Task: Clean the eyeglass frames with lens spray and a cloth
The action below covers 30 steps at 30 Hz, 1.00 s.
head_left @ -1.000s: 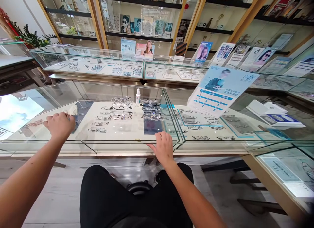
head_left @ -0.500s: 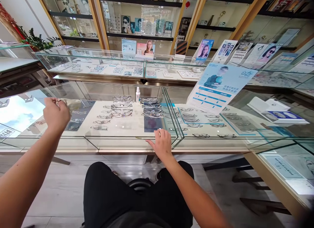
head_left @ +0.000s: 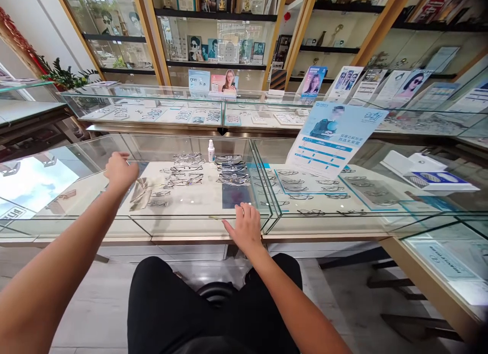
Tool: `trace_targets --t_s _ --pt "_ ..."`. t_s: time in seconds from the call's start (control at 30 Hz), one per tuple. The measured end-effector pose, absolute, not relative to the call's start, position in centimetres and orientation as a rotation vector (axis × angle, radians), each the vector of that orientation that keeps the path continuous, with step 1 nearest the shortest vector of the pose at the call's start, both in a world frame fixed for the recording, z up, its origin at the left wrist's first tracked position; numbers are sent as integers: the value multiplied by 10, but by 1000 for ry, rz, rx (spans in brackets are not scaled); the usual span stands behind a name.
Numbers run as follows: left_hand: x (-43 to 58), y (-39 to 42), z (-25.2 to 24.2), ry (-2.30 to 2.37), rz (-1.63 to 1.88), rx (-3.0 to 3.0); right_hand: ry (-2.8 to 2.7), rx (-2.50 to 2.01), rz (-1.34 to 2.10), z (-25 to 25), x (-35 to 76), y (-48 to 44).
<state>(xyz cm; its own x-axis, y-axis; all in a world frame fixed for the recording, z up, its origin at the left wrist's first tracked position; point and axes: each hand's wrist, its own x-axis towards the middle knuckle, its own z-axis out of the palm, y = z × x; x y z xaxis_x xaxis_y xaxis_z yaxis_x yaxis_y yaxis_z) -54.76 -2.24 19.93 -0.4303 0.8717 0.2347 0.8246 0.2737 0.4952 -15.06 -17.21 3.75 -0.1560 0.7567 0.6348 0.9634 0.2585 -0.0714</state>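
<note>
My left hand (head_left: 121,170) is over the left part of the glass display counter (head_left: 198,217), its thumb and fingers apart with nothing seen between them. Just right of its wrist, a crumpled beige cloth (head_left: 140,192) lies on the glass. My right hand (head_left: 246,224) rests at the counter's near edge with the fingers stretched out, holding nothing. Beyond it, eyeglasses lie in two rows, a left row (head_left: 186,168) and a right row (head_left: 233,170). A small white spray bottle (head_left: 211,151) stands upright between the rows' far ends.
A blue-and-white leaflet stand (head_left: 324,151) is right of the glasses. An open white case (head_left: 423,171) lies farther right. Behind runs another glass showcase (head_left: 152,102) with eyeglasses inside. A thin yellowish strip (head_left: 216,217) lies near the front edge.
My left hand has let go of the cloth, which now lies on the counter farther right. The hand has also moved right. My right hand has stayed at the edge.
</note>
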Motion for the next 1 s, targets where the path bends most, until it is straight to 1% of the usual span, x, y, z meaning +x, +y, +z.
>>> trace_targets --t_s 0.07,0.17,0.27,0.37,0.5,0.67,0.77,0.87,0.93,1.0 --pt "-512 -15 206 2379 885 1661 -1990 -1553 -457 39 -151 -173" --pt "-447 5 212 2171 864 1883 -2023 -1552 -412 40 -150 -174" --pt "-389 34 209 2053 797 1933 -2040 -1550 -400 40 -148 -175" --pt "-352 64 200 2002 691 1883 -2048 -1551 -411 39 -149 -174" --pt "-334 92 188 2025 592 1894 -2049 -1556 -437 37 -151 -173" --pt "-331 102 178 2039 544 1964 -2041 -1541 -475 36 -153 -172" --pt "-329 95 177 2015 597 2029 -2040 -1543 -469 36 -154 -173" --pt "-323 77 184 1920 767 2137 -2027 -1535 -463 34 -154 -173" --pt "-318 61 193 1768 881 2241 -2020 -1531 -457 33 -154 -173" --pt "-311 44 203 1647 825 2363 -2022 -1535 -446 32 -154 -173"
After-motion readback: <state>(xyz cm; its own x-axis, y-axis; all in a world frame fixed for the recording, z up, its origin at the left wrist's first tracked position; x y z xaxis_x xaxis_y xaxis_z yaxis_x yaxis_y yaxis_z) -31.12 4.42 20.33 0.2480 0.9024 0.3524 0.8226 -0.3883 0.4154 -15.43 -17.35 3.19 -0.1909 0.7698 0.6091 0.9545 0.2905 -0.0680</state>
